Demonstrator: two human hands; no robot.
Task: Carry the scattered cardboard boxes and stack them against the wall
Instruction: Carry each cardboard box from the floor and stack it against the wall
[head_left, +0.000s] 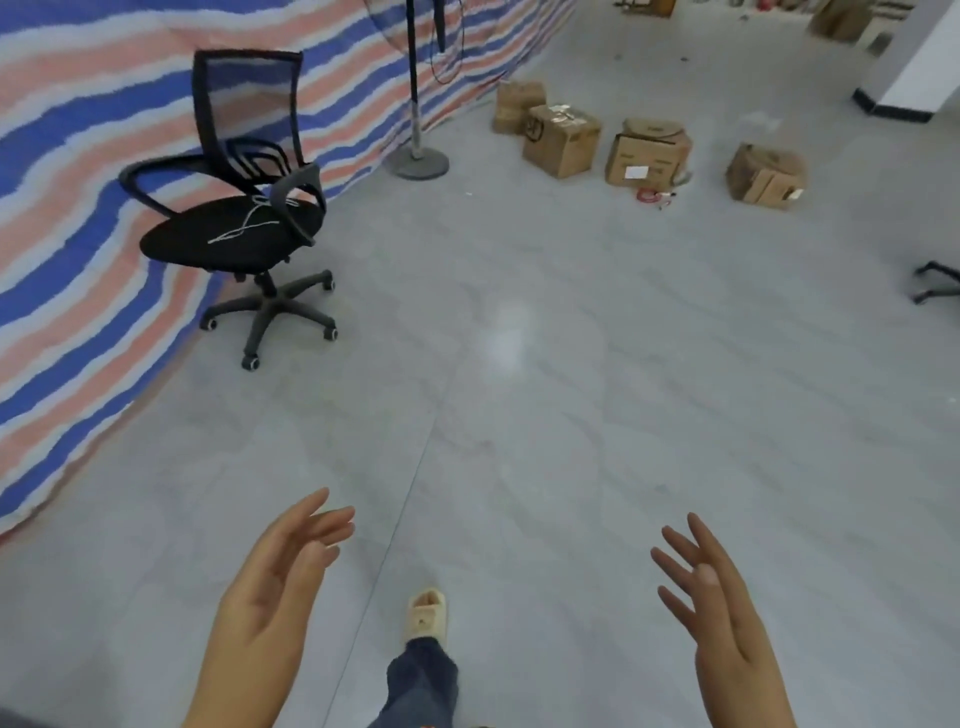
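Note:
Several brown cardboard boxes stand on the grey floor far ahead. One box (518, 106) sits close to the striped tarp wall (78, 171). A taped box (561, 139) is right beside it, then a box with a white label (647, 153), and a fourth box (764, 175) lies apart to the right. My left hand (280, 582) and my right hand (717, 597) are held out low in front of me, palms facing each other, fingers straight, holding nothing. Both are far from the boxes.
A black office chair (244, 208) with a white cord on its seat stands by the tarp at left. A fan stand's round base (418, 161) sits near the boxes. Red wires (652, 196) lie on the floor. Another chair's legs (937, 283) show at right. My foot (427, 613) steps forward.

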